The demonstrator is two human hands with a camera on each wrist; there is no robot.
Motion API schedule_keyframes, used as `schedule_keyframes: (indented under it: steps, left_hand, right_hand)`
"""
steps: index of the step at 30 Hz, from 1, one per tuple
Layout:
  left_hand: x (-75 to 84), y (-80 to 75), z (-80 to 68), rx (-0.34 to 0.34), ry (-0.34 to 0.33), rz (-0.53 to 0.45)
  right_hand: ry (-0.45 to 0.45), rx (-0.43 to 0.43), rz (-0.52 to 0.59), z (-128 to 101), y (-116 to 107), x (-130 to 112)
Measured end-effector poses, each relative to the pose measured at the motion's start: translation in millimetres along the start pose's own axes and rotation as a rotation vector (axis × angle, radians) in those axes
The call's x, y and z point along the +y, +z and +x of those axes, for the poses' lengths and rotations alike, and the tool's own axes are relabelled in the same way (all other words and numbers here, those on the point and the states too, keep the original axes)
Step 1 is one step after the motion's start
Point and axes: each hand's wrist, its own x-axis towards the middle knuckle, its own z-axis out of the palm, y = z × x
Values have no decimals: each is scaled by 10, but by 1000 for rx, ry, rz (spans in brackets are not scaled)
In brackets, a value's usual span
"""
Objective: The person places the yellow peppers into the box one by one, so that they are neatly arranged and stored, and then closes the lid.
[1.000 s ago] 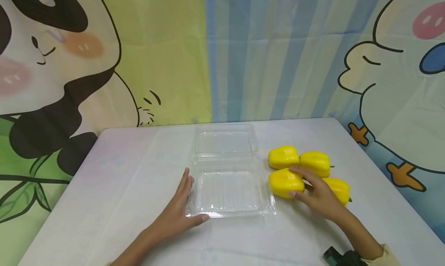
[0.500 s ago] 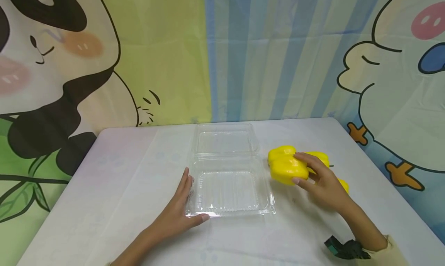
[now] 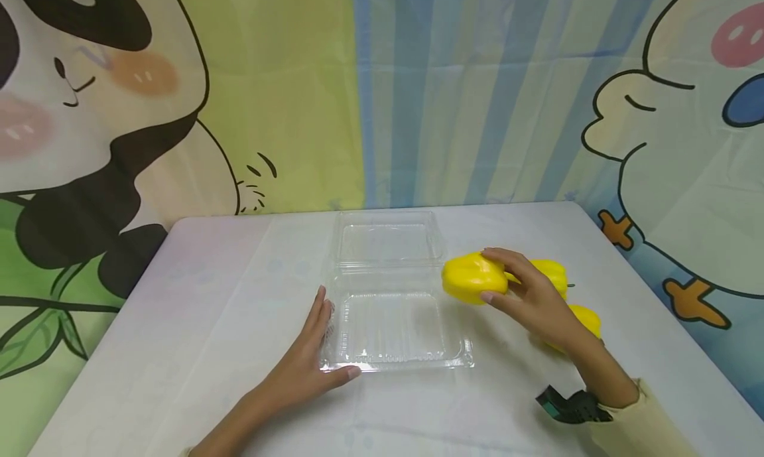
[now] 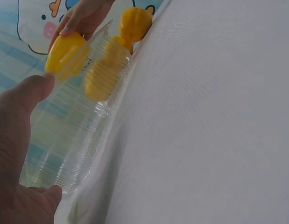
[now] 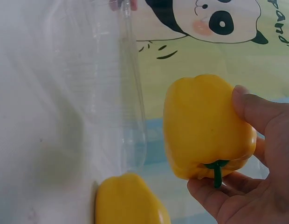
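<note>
My right hand (image 3: 534, 304) grips a yellow bell pepper (image 3: 473, 278), thumb on one side and fingers on the other. In the right wrist view the held bell pepper (image 5: 207, 123) shows its green stem toward the palm. It hangs above the table at the right side of a clear plastic clamshell container (image 3: 398, 365), whose lid (image 3: 390, 245) is folded back away from me. My left hand (image 3: 304, 364) rests at the container's near left corner, fingers straight along the left wall and thumb along the front rim.
Right of the container lie more yellow bell peppers, one at the back (image 3: 552, 274) and one nearer (image 3: 585, 321), partly behind my right hand. Through the clear wall, the left wrist view shows another pepper (image 4: 100, 83). A printed cloth backdrop (image 3: 286, 99) stands behind the white table (image 3: 227, 298).
My right hand has lifted the bell pepper from the table and carried it up and left toward the container. My left hand stays where it was.
</note>
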Motion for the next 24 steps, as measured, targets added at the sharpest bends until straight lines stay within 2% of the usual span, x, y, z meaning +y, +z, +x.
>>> schedule_keyframes:
  steps: [7,14,24]
  left_hand:
    - [12,1,4,-1,4,7]
    - [22,3,-4,1,1,19]
    - [56,5,3,-1,-9,18]
  right_hand:
    - [-42,-39,32,171,68,-47]
    - [-16,-73,100,366,165,-77]
    - [-29,-142,143,621,296,-163]
